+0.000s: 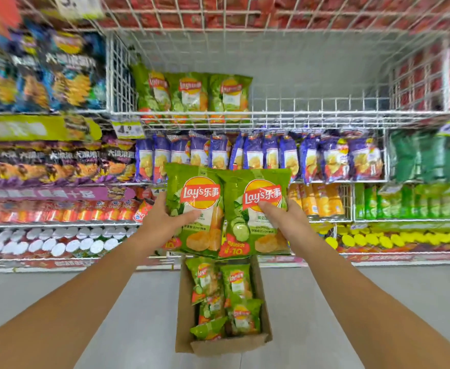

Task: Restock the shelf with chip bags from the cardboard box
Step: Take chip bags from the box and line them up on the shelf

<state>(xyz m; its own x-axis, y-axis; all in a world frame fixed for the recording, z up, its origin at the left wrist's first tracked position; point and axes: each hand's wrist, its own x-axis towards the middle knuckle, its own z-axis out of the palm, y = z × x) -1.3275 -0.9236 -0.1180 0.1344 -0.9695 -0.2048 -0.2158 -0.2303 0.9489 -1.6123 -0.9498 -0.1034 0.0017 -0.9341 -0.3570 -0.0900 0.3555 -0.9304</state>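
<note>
Below the hands, the box (226, 345) sits open on the floor (128, 310), with spare bags (236, 283) lying loose and overlapping inside. It stands right under the reach, probably so that each lift goes straight up to the shelving.

The left hand (157, 219) grips the left bag (194, 209) by its outer edge, thumb laid across the front and fingers hidden behind. The right hand (290, 219) grips the right bag (255, 209) in the same way on its outer edge. The two bags are upright, fronts toward the person, and their inner edges overlap slightly between the hands. Holding them by the sides likely keeps the chips from being crushed and the labels facing out, ready for display.

Just beyond the hands hangs a row of purple bags (258, 155). Above and beyond that is the wire basket (298, 113). Three matching green bags, the shelf bags (192, 94), stand at its left end, up and left of the hands. The space to their right, above the right hand, is bare. That gap looks like the target, so the restock seems to be at an early stage, with the two held bags not yet placed.
</note>
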